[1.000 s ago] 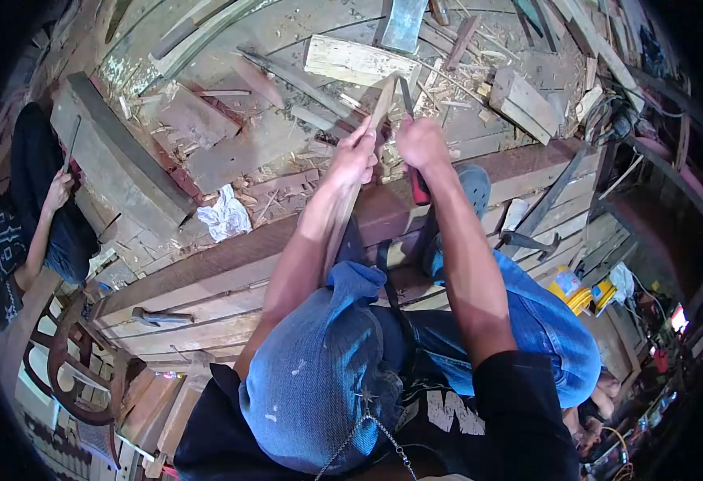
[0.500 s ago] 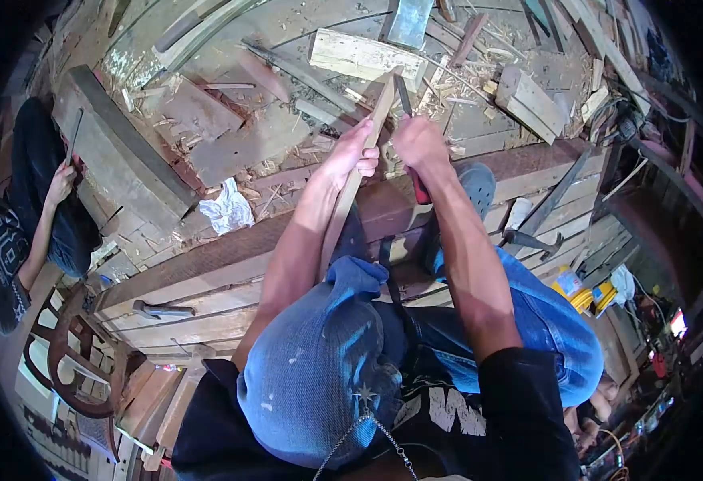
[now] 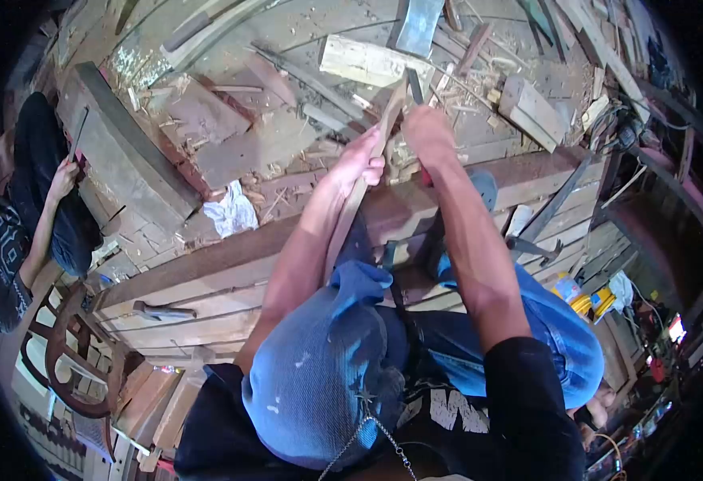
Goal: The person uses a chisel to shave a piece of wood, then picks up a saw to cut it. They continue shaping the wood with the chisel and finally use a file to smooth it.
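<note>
Mostly, the right hand [image 3: 429, 133] hides the tool handle [image 3: 426, 178] in its grip; the left hand [image 3: 358, 163] clasps a wooden strip [image 3: 346, 220].

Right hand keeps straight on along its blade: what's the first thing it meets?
The right hand would likely meet the pale wood block first, near its right end; how far below the blade it lies is unclear.
</note>
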Available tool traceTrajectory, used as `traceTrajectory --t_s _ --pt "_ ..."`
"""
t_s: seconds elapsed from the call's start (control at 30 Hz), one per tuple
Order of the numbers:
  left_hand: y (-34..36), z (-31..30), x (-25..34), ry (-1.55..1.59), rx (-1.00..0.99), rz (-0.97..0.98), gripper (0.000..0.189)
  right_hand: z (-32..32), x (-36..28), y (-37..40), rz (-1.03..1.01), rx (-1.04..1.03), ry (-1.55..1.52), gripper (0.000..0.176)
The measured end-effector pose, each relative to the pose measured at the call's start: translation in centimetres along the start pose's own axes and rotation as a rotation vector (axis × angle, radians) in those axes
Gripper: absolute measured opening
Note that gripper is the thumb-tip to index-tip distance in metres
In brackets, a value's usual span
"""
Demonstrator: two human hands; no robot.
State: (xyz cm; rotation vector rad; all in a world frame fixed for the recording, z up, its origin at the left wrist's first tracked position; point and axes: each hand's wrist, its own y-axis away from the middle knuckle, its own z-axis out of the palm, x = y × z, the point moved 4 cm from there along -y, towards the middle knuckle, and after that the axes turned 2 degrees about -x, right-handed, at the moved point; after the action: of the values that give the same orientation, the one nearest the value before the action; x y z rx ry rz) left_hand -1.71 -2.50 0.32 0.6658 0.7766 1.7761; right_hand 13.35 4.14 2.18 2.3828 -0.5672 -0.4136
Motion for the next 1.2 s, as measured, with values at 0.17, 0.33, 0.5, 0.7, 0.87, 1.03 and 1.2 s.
traceTrajectory --t_s 0.17,0.33,0.5,0.7,0.87,1.03,1.2 --pt "-0.2 -0.2 0.4 0.051 -0.039 0.014 0.048 -0.3 1.1 2.8 0.149 -0.151 -0.128 0.046" --pt "-0.2 0.2 0.5 0.060 -0.011 0.016 0.045 -1.4 -0.7 4.7 0.116 -0.198 -0.090 0.045" --pt "-0.1 0.2 0.4 0.003 0.036 0.022 0.046 -0.3 -0.9 3.4 0.007 -0.197 0.019 0.043" --pt "-0.7 0.8 0.6 -0.168 0.092 0.175 0.050 -0.8 -3.4 5.2 0.079 -0.137 -0.014 0.036" --pt "-1.1 0.1 -0.1 -0.242 0.141 0.235 0.059 0.6 -2.9 5.0 0.095 -0.007 -0.171 0.039" --pt "-0.8 0.5 0.2 -0.234 0.110 0.230 0.059 -0.3 -3.1 4.9 0.081 -0.062 -0.200 0.038" --pt "-1.1 0.5 0.5 -0.280 0.107 0.243 0.055 0.8 -2.9 4.0 0.134 0.010 -0.226 0.038"
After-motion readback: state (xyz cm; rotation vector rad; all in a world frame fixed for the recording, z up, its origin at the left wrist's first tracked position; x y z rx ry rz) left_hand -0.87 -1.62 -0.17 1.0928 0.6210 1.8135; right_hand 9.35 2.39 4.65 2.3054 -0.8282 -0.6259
